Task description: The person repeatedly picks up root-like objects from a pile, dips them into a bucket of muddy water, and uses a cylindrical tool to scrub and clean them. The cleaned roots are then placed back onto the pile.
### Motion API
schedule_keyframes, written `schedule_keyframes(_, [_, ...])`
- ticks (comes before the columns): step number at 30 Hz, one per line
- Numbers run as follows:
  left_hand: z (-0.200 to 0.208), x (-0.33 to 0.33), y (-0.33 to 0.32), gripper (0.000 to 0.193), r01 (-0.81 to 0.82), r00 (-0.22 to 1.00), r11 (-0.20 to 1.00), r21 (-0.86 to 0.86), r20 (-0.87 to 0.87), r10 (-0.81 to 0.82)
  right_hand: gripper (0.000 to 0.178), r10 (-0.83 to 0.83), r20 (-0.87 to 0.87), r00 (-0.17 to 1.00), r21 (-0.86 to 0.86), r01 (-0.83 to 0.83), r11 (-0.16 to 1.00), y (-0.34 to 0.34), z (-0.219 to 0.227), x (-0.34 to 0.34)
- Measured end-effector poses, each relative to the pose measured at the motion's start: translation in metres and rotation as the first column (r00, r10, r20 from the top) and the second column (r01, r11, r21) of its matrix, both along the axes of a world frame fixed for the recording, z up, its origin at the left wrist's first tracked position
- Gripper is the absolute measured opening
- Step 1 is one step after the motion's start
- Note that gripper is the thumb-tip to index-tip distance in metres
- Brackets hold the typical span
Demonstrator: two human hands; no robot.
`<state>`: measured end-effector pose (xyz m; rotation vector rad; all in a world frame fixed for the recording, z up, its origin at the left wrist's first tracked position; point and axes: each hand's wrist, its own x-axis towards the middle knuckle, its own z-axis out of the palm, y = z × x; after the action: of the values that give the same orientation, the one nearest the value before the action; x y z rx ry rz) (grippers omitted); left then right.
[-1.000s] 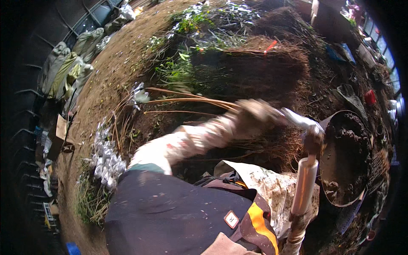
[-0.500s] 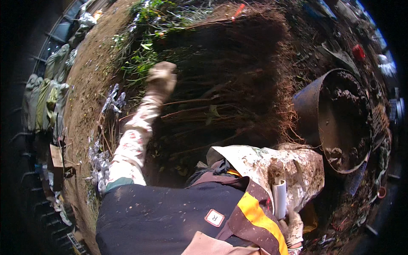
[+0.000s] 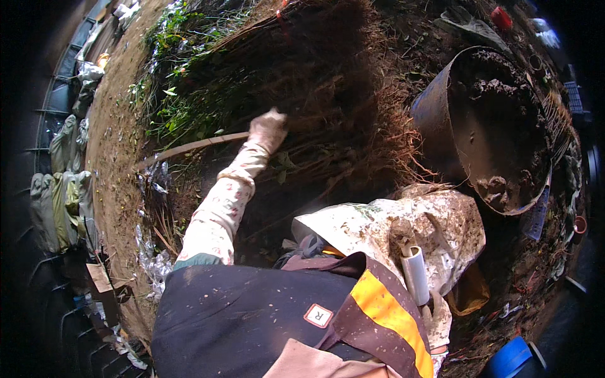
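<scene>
My left hand, in a pale, soiled glove, is closed around a long, thin woody stem; motion blurs the fist. It is above a dark pile of bare-stemmed saplings, with leafy tops to the left and reddish roots to the right. My right hand, also gloved, is low beside my body, curled at the lower end of a white film roll with a muddy upper end. Its fingers are partly hidden. Under the roll, a mud-smeared white plastic sheet covers my lap.
A large blue barrel with wet mud inside leans at the right, near the roots. A blue round object shows at the lower right. Stuffed sacks line the left side beyond a strip of bare soil. Crumpled clear plastic lies beside my left arm.
My left fist has moved right over the pile, and a long stem now shows in it. The view has shifted, bringing the blue object into the lower right. The film roll is more tilted.
</scene>
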<state>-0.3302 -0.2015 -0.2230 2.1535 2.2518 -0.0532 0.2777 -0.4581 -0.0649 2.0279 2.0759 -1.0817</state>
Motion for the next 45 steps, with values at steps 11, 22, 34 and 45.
schedule_keyframes(11, [0.064,0.003,-0.014,0.025,-0.285,0.837,0.953,0.099,0.511,0.197,0.043,-0.002,-0.008,1.000,0.080,0.003,0.997,0.006,-0.007,-0.004])
schedule_keyframes(22, [-0.134,0.010,0.046,0.038,0.068,0.987,0.854,-0.516,0.160,0.017,0.045,-0.034,0.049,0.998,0.053,0.031,0.998,0.007,-0.001,-0.011])
schedule_keyframes(34, [-0.137,0.014,0.044,0.031,0.112,0.992,0.808,-0.579,0.019,-0.123,0.038,-0.051,0.018,0.999,0.157,0.047,0.986,0.004,-0.005,-0.012])
schedule_keyframes(45, [-0.058,0.013,0.012,0.029,0.170,0.985,0.929,-0.330,0.028,-0.170,0.032,-0.088,-0.050,0.995,0.132,0.094,0.987,-0.003,-0.007,0.006])
